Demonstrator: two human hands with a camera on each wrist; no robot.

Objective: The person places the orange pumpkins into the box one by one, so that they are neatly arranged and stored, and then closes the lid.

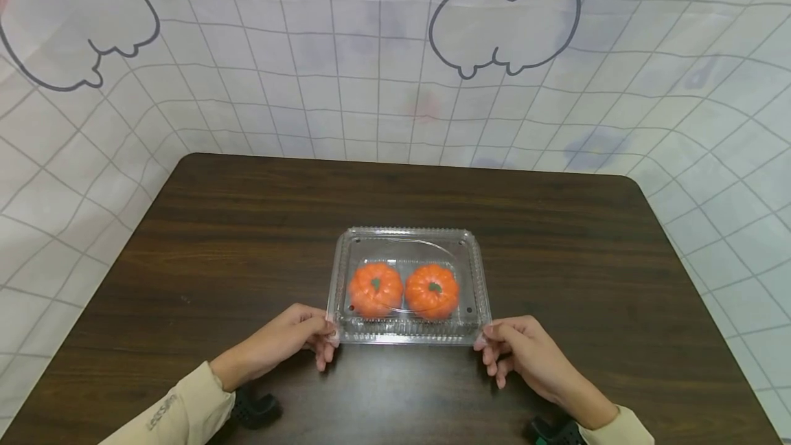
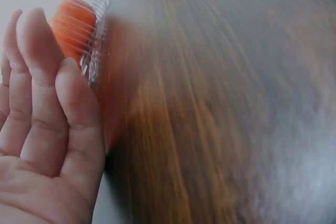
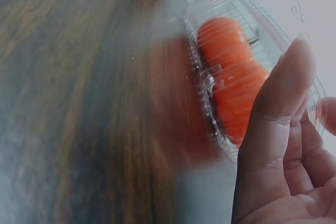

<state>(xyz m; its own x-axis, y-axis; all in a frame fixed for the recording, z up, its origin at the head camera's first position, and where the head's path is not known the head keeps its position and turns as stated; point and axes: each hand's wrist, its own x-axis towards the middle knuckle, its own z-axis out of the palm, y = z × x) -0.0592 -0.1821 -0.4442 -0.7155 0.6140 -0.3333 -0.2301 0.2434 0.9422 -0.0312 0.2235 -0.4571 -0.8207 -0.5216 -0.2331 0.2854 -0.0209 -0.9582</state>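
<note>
A clear plastic clamshell container point(image 1: 404, 338) sits near the middle of the table with its lid down over the base. Inside, side by side, are two small orange pumpkins with green stems, a left pumpkin point(image 1: 375, 290) and a right pumpkin point(image 1: 432, 292). My left hand point(image 1: 296, 332) pinches the near left corner of the rim between thumb and fingers. At the near right corner, my right hand point(image 1: 525, 352) pinches the rim in the same way. The right wrist view shows the container's ribbed side wall point(image 3: 202, 85) close beside the fingers.
The dark wood table point(image 1: 247, 225) has rounded far corners. Behind it and along both sides hangs a white grid-patterned cloth point(image 1: 346, 53) with cartoon animal drawings. A black band point(image 1: 256, 409) is on the left wrist, and another black band point(image 1: 556, 431) on the right.
</note>
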